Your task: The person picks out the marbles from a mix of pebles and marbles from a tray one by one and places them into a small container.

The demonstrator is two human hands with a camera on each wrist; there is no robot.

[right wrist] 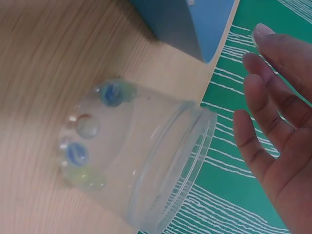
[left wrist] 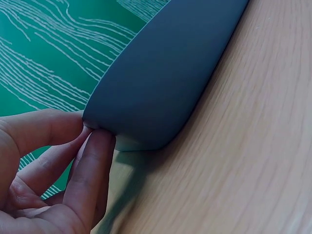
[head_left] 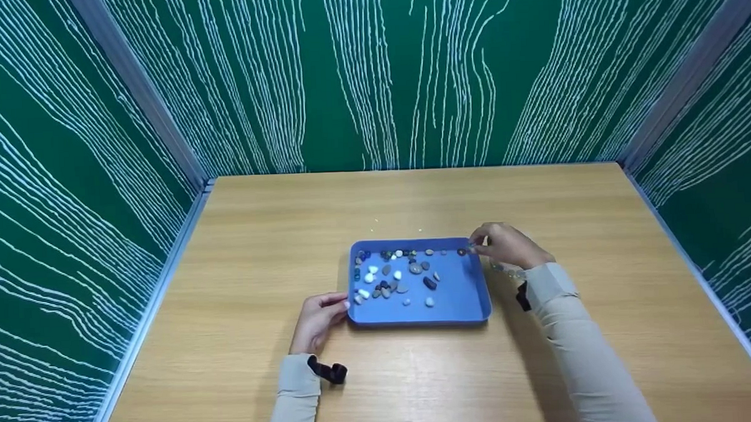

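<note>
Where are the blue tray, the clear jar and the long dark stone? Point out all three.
Blue tray [head_left: 458, 290]: head view, on its bare floor.
Clear jar [right wrist: 137, 145]: right wrist view, on its side wall.
Long dark stone [head_left: 429, 283]: head view, on its upper face.

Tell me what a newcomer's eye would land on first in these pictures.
Probably the blue tray on the wooden table, dotted with pebbles and marbles, its left side pinched by the left hand. Next might come the green wall behind the table, streaked with wavy white lines. In the right wrist view, a clear jar beside the tray stands out, blue-swirled marbles among those at its bottom.
</note>
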